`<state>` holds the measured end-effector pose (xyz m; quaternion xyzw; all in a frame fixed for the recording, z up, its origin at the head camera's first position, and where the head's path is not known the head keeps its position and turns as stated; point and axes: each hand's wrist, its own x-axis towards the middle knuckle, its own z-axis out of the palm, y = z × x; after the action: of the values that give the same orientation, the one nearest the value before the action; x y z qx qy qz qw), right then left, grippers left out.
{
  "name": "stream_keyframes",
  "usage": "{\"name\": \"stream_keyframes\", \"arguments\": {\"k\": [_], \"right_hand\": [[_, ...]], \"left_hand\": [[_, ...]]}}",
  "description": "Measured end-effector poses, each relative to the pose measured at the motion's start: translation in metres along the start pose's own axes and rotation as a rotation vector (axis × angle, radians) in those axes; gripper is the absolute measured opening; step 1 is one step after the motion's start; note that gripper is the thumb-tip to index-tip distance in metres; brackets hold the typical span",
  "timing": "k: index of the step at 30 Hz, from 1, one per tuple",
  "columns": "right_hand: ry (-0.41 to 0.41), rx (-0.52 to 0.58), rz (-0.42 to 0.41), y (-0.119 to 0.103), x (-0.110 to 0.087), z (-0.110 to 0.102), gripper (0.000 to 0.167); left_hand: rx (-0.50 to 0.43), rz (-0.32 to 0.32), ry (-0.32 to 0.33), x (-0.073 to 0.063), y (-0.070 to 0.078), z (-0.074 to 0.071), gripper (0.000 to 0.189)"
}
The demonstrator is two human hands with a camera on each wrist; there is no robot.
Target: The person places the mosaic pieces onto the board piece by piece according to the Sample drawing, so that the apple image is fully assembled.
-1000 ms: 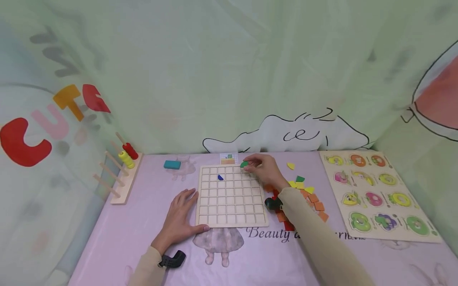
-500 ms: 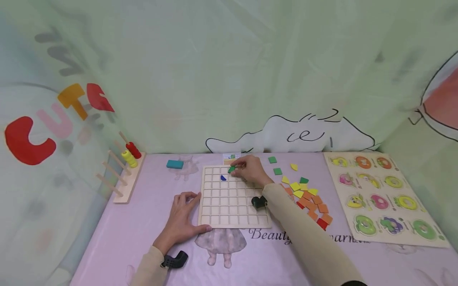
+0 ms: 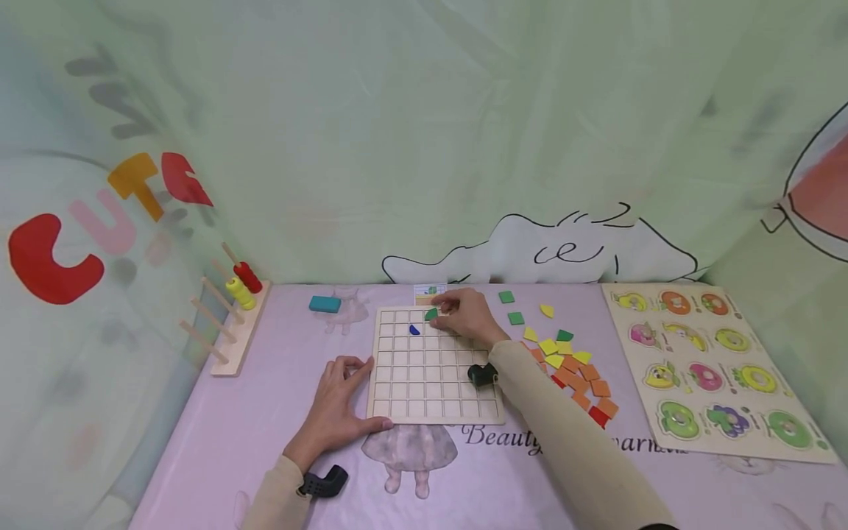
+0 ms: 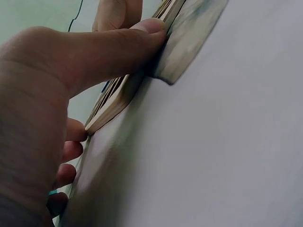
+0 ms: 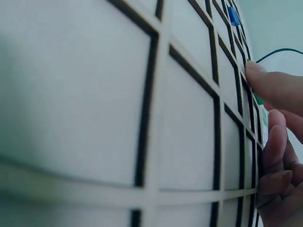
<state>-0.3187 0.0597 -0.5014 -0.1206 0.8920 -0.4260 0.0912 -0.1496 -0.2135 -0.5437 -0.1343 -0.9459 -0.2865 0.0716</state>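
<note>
A square wooden grid board (image 3: 425, 368) lies on the cloth in the head view. My left hand (image 3: 336, 405) grips its near left corner, thumb along the near edge and forefinger at the left side. The thumb (image 4: 113, 52) presses on the board's edge in the left wrist view. My right hand (image 3: 467, 316) pinches a green curved-edged tile (image 3: 431, 314) over the grid's far row, partly covered by the fingertips. A small blue rounded tile (image 3: 414, 330) sits in a nearby cell, and shows as a blue shape (image 5: 234, 15) in the right wrist view.
Loose orange tiles (image 3: 589, 372), yellow tiles (image 3: 548, 346), green tiles (image 3: 516, 318) and a red tile (image 3: 598, 417) lie right of the board. A picture card (image 3: 424, 291) is behind it. A fruit puzzle board (image 3: 718, 397), teal block (image 3: 325, 304) and peg stand (image 3: 246, 331) flank it.
My right hand has moved left along the board's far edge, carrying the green tile from the right part to the middle, then barely shifted. My left hand stays at the corner.
</note>
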Motion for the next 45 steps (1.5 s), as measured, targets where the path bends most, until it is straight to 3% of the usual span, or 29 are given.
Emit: {"name": "stream_keyframes", "arguments": {"k": [8,16,25,28,33,38,45], "right_hand": [[0.010,0.032,-0.004,-0.003,-0.004,-0.006,0.025],[0.022,0.031,0.008,-0.001,-0.004,-0.006,0.026],[0.025,0.071,-0.052,0.010,-0.009,-0.017,0.034],[0.085,0.049,-0.038,0.016,-0.012,-0.034,0.032],[0.145,-0.030,0.038,0.035,-0.023,-0.082,0.031],[0.129,-0.182,0.099,0.057,-0.046,-0.120,0.037],[0.089,-0.318,0.270,0.083,-0.082,-0.146,0.052]], "left_hand": [[0.001,-0.002,-0.007,0.001,0.002,-0.001,0.109],[-0.008,0.005,-0.002,0.003,0.002,0.001,0.110],[-0.005,0.007,-0.003,0.004,0.001,0.004,0.111],[-0.013,-0.001,-0.013,0.005,0.001,0.006,0.112],[-0.007,-0.010,-0.022,0.004,0.003,0.005,0.112],[0.012,-0.003,-0.004,0.002,0.001,0.002,0.111],[0.015,-0.008,0.005,-0.002,-0.001,0.001,0.111]]}}
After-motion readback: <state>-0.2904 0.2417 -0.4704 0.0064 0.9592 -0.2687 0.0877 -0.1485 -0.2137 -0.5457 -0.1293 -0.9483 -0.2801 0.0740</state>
